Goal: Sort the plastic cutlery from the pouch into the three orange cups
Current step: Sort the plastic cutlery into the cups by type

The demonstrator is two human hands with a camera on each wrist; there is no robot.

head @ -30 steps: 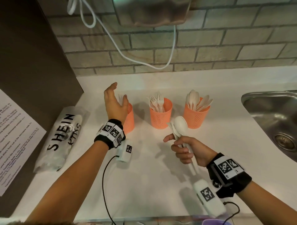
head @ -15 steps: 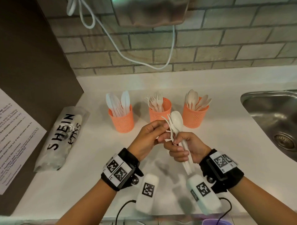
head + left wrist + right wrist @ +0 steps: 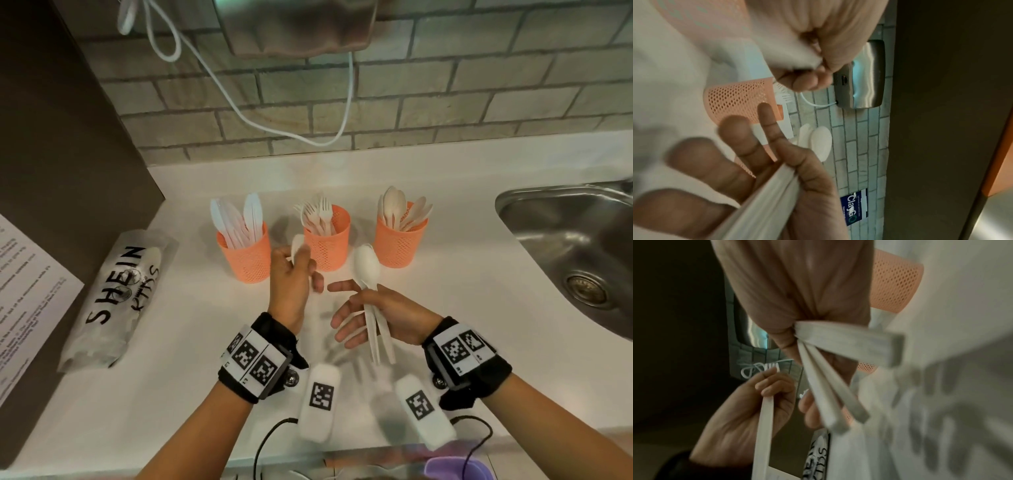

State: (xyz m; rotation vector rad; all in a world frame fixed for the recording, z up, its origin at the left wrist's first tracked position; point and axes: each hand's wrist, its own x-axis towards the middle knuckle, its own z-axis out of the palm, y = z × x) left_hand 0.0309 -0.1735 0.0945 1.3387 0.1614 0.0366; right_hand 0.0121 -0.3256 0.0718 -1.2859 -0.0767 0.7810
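Three orange mesh cups stand in a row: the left cup point(image 3: 245, 260) holds knives, the middle cup point(image 3: 329, 246) forks, the right cup point(image 3: 400, 248) spoons. My left hand point(image 3: 301, 263) hovers in front of the left and middle cups and grips one white utensil point(image 3: 763, 415) by its handle; blur hides its kind. My right hand point(image 3: 356, 308) sits just to its right. Its thumb pins a small bundle of white cutlery point(image 3: 375, 329), a spoon bowl point(image 3: 366, 265) on top, while its fingers spread out. The SHEIN KIDS pouch point(image 3: 116, 298) lies at the left.
A steel sink point(image 3: 565, 246) is sunk into the white counter at the right. A printed sheet point(image 3: 27, 284) and a dark panel stand at the left. On the brick wall hangs a steel dryer point(image 3: 294, 27) with a white cable point(image 3: 239, 113). A purple rim point(image 3: 455, 467) shows below.
My left hand came from the left cup to the bundle, took one piece and drew it away to the left. My right hand's fingers have spread out.
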